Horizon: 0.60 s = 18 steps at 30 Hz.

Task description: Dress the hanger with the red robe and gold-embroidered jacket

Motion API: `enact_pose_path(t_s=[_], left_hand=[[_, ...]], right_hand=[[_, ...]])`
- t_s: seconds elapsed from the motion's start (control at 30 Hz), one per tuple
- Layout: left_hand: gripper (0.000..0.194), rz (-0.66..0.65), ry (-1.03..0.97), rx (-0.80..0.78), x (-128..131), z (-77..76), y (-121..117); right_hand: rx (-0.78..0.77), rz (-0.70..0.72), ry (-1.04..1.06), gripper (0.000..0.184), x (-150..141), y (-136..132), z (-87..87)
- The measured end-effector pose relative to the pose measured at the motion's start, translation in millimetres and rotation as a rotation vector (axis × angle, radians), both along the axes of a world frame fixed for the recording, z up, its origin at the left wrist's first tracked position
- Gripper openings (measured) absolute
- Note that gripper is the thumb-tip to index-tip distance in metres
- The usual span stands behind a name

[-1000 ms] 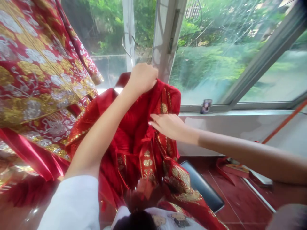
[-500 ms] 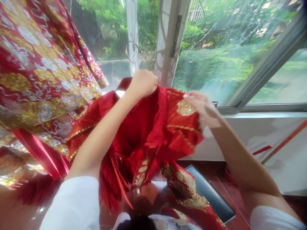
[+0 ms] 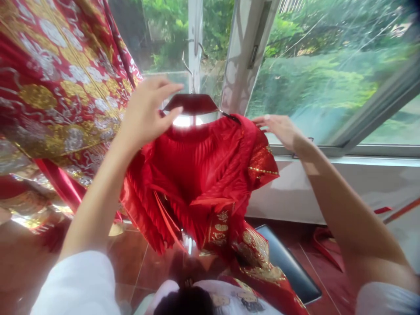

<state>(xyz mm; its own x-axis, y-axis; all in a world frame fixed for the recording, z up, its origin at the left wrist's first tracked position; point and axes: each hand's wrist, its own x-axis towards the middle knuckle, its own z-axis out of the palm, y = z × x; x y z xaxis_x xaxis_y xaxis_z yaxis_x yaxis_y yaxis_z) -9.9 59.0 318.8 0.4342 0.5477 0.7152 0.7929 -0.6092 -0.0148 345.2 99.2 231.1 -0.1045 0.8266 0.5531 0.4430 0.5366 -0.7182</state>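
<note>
A red pleated garment (image 3: 200, 175) with gold embroidery hangs from a dark red hanger (image 3: 192, 104) whose metal hook rises in front of the window post. My left hand (image 3: 146, 111) is at the hanger's left end, fingers spread, its thumb against the hanger's underside. My right hand (image 3: 278, 129) rests with fingers stretched out on the garment's right shoulder, at the hanger's right tip. The lower part of the garment trails down onto a dark seat (image 3: 288, 267).
A large red and gold brocade garment (image 3: 55, 92) hangs at the left. Behind is a window frame (image 3: 244, 57) with greenery outside and a white sill (image 3: 361, 151). Red tiled floor (image 3: 141, 262) lies below, with red cloth at the right (image 3: 324, 249).
My left hand let go of the bunched cloth and opened at the hanger's left end. My right hand moved to the right shoulder. The garment now hangs spread on the hanger.
</note>
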Motion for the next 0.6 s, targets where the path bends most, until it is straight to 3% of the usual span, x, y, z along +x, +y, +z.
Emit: enact_pose_path(t_s=[0.07,0.13,0.27,0.33,0.4,0.5,0.57,0.6], left_hand=[[0.055,0.06,-0.013,-0.113,-41,-14.3,-7],[0.058,0.105,-0.032,-0.246,-69,-29.6,-7],[0.06,0.19,-0.139,-0.31,-81,-43.4,4],[0.061,0.15,-0.191,-0.392,-81,-37.1,17],[0.066,0.072,-0.221,-0.533,-84,-25.8,36],[0.076,-0.059,-0.119,-0.631,-90,-13.9,63],[0.091,-0.115,-0.095,-0.607,-92,-16.4,71],[0.094,-0.128,-0.127,-0.606,-92,-20.8,71]], right_hand=[[0.035,0.102,-0.062,0.035,-8,-13,15.2],[0.099,0.112,-0.183,0.046,-21,-22,22.9],[0.239,-0.059,-0.252,0.021,-43,-25,26.8],[0.238,-0.102,-0.237,0.037,-48,-19,35.1],[0.124,-0.084,-0.238,0.049,-53,-9,49.8],[-0.21,-0.032,-0.348,0.05,-62,4,72.4],[-0.348,-0.073,-0.421,0.05,-67,10,78.2],[-0.345,-0.105,-0.425,0.051,-68,11,77.0]])
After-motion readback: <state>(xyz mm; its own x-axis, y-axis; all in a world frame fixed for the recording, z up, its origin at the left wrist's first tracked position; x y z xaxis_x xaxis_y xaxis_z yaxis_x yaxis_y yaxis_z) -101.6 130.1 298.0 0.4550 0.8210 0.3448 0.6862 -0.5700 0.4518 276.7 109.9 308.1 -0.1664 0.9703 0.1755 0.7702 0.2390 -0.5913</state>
